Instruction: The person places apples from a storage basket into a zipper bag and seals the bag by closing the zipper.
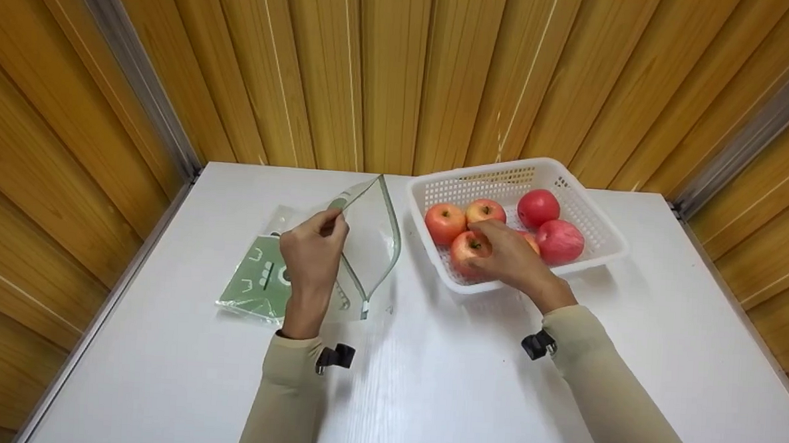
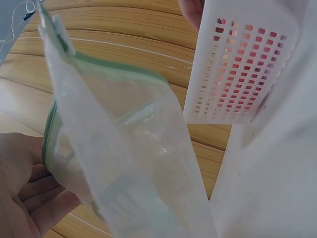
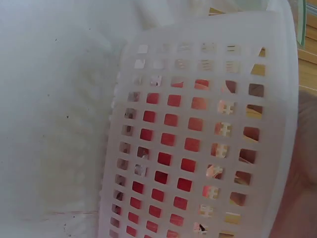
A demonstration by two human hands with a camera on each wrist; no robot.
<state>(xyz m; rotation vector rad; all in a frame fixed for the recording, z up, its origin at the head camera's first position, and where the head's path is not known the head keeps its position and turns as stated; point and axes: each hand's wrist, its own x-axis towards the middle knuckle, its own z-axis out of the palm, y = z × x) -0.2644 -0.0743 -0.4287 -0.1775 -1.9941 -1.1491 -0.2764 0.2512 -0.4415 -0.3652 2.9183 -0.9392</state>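
The left hand (image 1: 313,248) is pinching one edge of the clear bag (image 1: 370,237) between thumb and fingers, raising it off the table (image 1: 427,383), presumably so that the green-trimmed mouth (image 1: 395,228) is gaping toward the basket (image 1: 595,223); the bag's green printed panel (image 1: 252,282) is lying beyond the hand, on the far left; the right hand (image 1: 516,257) is reaching over the basket's near rim, thumb and fingers curving round the front-left apple (image 1: 463,256), which is sitting inside, below that grip; whether the hand is bearing any of its weight, one cannot tell, as the basket wall is blocking the right wrist view; the other apples (image 1: 560,242) are resting around it, the walls seemingly stopping them from rolling; the basket is standing just beside the bag, probably for a short reach.
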